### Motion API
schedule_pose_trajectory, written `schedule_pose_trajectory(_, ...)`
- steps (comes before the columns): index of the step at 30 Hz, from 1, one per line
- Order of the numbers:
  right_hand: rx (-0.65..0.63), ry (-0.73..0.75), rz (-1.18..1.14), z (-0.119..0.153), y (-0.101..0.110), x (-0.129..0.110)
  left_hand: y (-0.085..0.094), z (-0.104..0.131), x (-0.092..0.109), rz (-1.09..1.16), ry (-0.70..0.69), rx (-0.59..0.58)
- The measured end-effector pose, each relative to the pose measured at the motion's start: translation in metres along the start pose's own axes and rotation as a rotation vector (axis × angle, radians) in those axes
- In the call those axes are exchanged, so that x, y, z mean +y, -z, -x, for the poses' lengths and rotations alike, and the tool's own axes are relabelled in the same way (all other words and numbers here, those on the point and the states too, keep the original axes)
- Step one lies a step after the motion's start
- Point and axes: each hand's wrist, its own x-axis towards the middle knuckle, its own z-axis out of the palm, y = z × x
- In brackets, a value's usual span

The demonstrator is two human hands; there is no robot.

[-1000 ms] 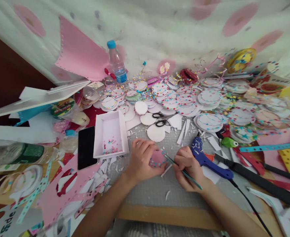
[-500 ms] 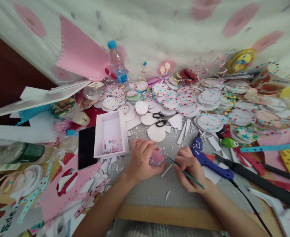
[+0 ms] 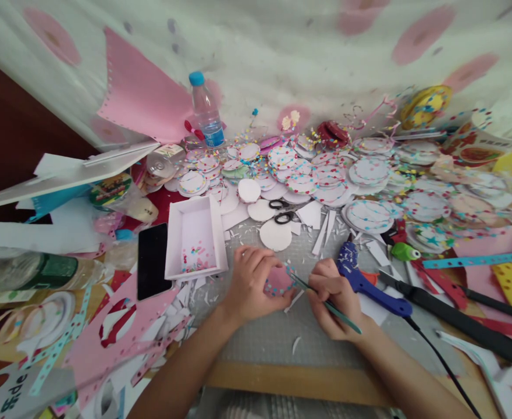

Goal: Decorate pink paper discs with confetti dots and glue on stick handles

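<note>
Between the thumb and fingers of my left hand [image 3: 256, 282] is a small pink paper disc [image 3: 278, 280] with blue dots along its edge. My right hand [image 3: 333, 299] pinches a pair of green tweezers [image 3: 340, 317], whose tips reach the disc's right edge. Whether the tips hold a dot is too small to make out. Left of my hands stands a white open box [image 3: 219, 256] with pink, red and blue dots inside. Black-handled scissors [image 3: 284, 217] and a white paper circle [image 3: 276, 234] lie beyond my hands.
A blue glue gun [image 3: 376, 297] and a long black-handled knife [image 3: 457, 314] lie at right. Heaps of dotted white discs [image 3: 369, 171] line the back near a water bottle [image 3: 207, 113]. A phone [image 3: 153, 262] and paper scraps [image 3: 173, 320] are at left on the cutting mat's side.
Almost nothing differs. The disc, my hands and the tweezers stay in nearly the same place, and the whole view has shifted very slightly.
</note>
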Motion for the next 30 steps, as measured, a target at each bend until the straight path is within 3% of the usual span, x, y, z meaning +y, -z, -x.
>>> schedule_pose_trajectory(6, 0.002, 0.011, 0.0, 0.0, 0.0, -0.001, 0.0, 0.0, 0.0, 0.005, -0.008, 0.009)
schedule_pose_trajectory(11, 0.093, -0.006, -0.065, -0.004, 0.003, -0.006, 0.0, -0.001, 0.0, 0.001, 0.012, 0.008)
schedule_pose_trajectory(18, 0.46, -0.361, -0.408, -0.001, 0.002, -0.004, -0.003, 0.004, -0.002, 0.027, -0.007, 0.007)
schedule_pose_trajectory(21, 0.525, -0.517, -0.447, -0.011, 0.006, -0.001, -0.007, 0.006, -0.005, 0.024, -0.001, -0.03)
schedule_pose_trajectory(23, 0.485, -0.612, -0.429, -0.024, 0.011, -0.002, -0.009, 0.008, -0.006, 0.025, 0.005, -0.083)
schedule_pose_trajectory(25, 0.336, -0.627, -0.388, -0.042, 0.014, -0.003, -0.01, 0.01, -0.007, 0.03, 0.003, -0.115)
schedule_pose_trajectory(28, 0.05, -0.497, -0.225, -0.078, 0.01, -0.01, -0.012, 0.012, -0.007, 0.032, -0.001, -0.149)
schedule_pose_trajectory(30, -0.122, -0.301, -0.166, -0.104, -0.002, -0.016, -0.013, 0.013, -0.007, 0.02, 0.011, -0.154)
